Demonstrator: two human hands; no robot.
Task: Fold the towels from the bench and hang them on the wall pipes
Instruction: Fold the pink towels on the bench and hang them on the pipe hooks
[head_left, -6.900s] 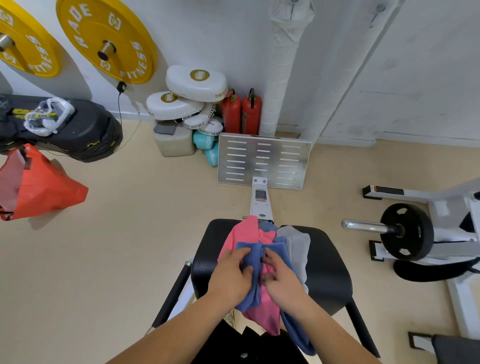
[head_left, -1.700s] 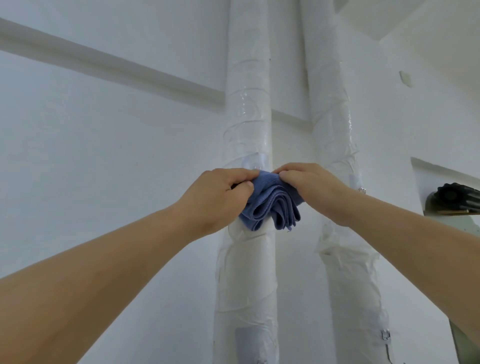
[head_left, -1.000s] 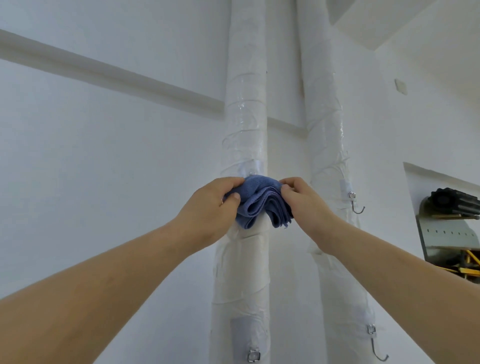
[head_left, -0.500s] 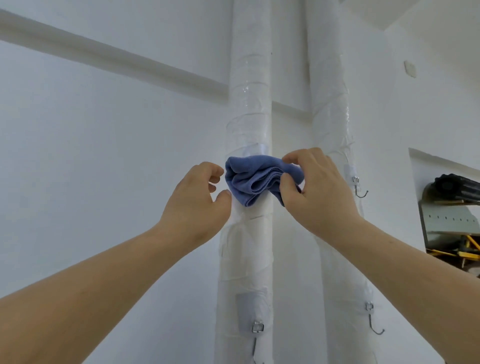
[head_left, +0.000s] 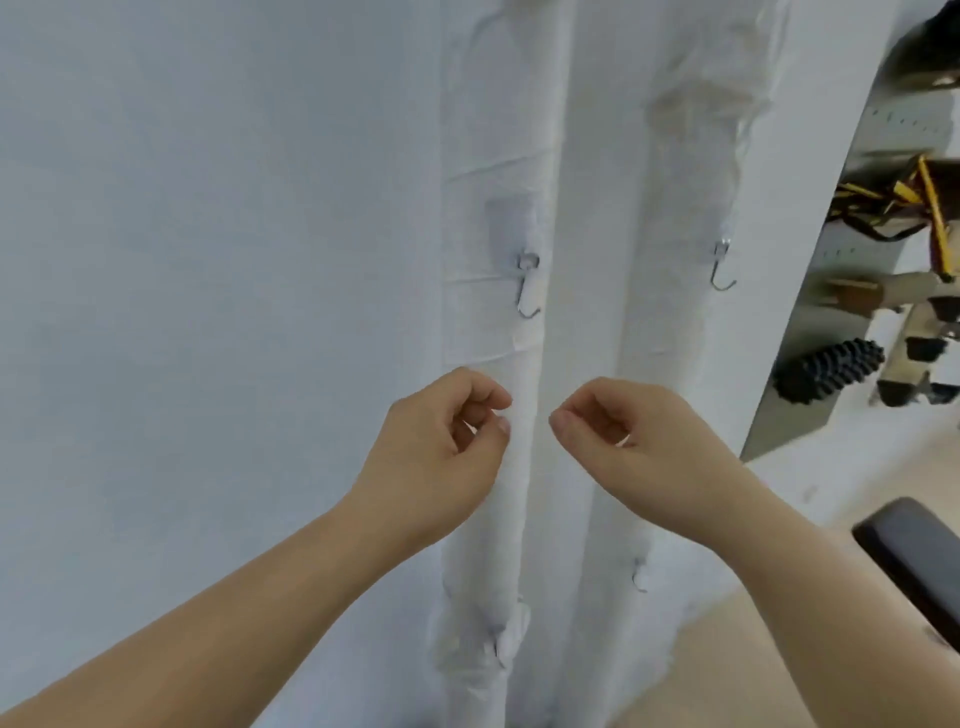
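Observation:
Two white wrapped wall pipes run upright in front of me, the left pipe (head_left: 493, 156) and the right pipe (head_left: 691, 156). A bare metal hook (head_left: 527, 291) hangs on the left pipe and another hook (head_left: 721, 267) on the right one. My left hand (head_left: 441, 457) and my right hand (head_left: 639, 447) hover below those hooks, fingers loosely curled, holding nothing. No towel is in view; the blue towel is out of frame.
A smaller hook (head_left: 639, 574) sits lower on the right pipe. At the right, a recess holds a shelf with a black ridged roller (head_left: 826, 371) and yellow-black gear (head_left: 914, 208). A black bench pad (head_left: 914, 561) edges in at the lower right above beige floor.
Both hands let go of the blue towel and dropped lower. The view tilted down, so the towel on the upper hook is gone from sight and lower hooks show.

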